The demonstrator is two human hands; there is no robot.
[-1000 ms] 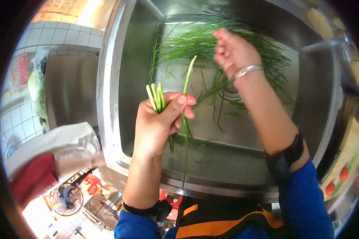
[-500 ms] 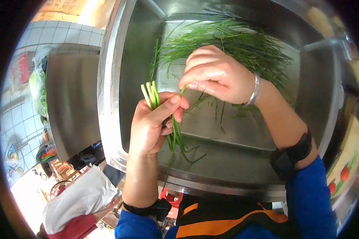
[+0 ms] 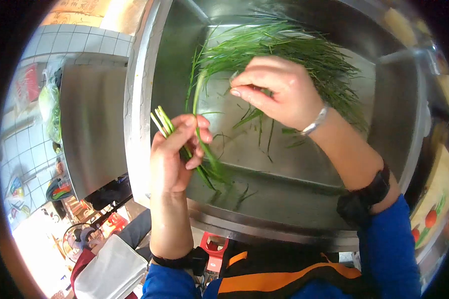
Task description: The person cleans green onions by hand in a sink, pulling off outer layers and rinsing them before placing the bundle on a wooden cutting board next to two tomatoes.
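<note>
My left hand [image 3: 177, 149] is closed round a small bunch of green stalks [image 3: 163, 121], their pale ends pointing up and the leaves hanging below. One separate stalk [image 3: 198, 94] stands up from its fingertips. My right hand [image 3: 279, 89], with a bracelet at the wrist, is raised to the right, thumb and forefinger close together; something small and blurred shows at the fingertips, too unclear to name. Beneath and behind it a large heap of long green leaves [image 3: 294, 47] lies in the metal sink [image 3: 304, 209].
Loose leaf scraps [image 3: 269, 137] lie on the sink floor. Left of the sink is a metal panel [image 3: 92, 129] beside a tiled surface with bagged greens [image 3: 50, 109]. A person's covered legs [image 3: 112, 269] show at lower left, near a red stool [image 3: 214, 249]. A patterned board [image 3: 434, 199] stands right.
My left hand has moved left with the bunch, and one stalk now stands apart from it. My right hand has drawn away to the right. The person at lower left has shifted.
</note>
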